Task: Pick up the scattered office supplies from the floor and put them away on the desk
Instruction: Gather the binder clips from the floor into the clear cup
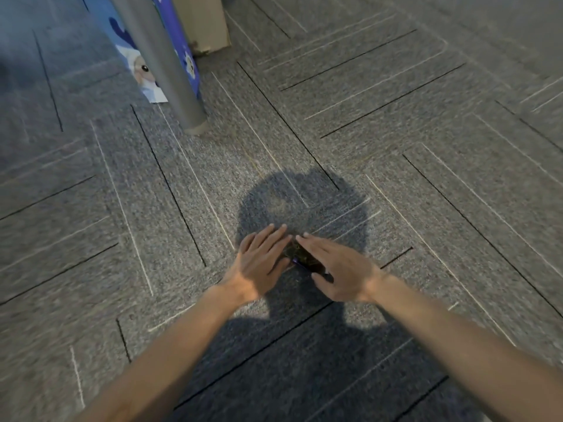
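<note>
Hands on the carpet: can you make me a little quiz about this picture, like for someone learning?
1. True or false: the left hand and the right hand are clenched into fists.
2. What lies between the hands? A) a dark pile B) a red ball C) a cup
3. Fill in: the grey pole stands on the ___.

Key: 1 false, the fingers are straight. 2 A. 3 carpet.
</note>
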A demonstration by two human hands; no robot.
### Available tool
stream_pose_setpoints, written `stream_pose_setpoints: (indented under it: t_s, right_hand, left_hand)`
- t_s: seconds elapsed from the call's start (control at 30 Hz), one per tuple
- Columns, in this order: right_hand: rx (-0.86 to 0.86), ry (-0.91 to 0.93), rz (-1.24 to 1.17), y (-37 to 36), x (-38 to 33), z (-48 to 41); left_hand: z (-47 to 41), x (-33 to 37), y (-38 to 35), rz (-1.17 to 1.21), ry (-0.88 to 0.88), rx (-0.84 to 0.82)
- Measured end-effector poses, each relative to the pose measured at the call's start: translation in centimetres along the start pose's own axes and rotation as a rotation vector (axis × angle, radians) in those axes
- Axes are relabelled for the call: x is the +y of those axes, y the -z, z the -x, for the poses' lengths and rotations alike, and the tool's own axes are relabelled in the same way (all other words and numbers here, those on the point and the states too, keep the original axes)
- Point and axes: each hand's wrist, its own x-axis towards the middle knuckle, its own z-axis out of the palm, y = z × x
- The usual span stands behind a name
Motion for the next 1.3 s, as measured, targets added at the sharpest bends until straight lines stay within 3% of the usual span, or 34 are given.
stream_pose_setpoints:
  t_s: [0.17, 0.4, 0.63, 0.8, 1.07, 1.3]
  right_hand:
    - [0.189, -0.086, 0.038, -0.4, 1.7, 2.7]
    - [0.043, -0.187, 0.111, 0.1, 2.8, 2.9]
    - [0.134, 0.022, 0.120, 1.0, 1.3, 0.8]
    - [-0.071, 0.079, 0.355, 2.1, 1.3, -0.9]
    - [-0.031, 0.107, 0.237, 2.4, 0.5, -1.2]
    - [-0.099, 0.120, 0.338, 2.5, -1.0, -1.0]
  left_hand:
    - [1.2, -1.3, -0.2, 0.033, -0.233, 0.053]
    - [1.5, -3.6, -0.2, 0.085, -0.130, 0.176]
    - [0.0, -1.0, 1.0, 0.144, -0.112, 0.092]
    - [-0.2, 0.0, 1.6, 0.041, -0.076, -0.081]
    - [-0.5, 1.4, 0.1, 0.101, -0.034, 0.040]
    - [-0.5, 1.2, 0.9, 0.224, 0.000, 0.040]
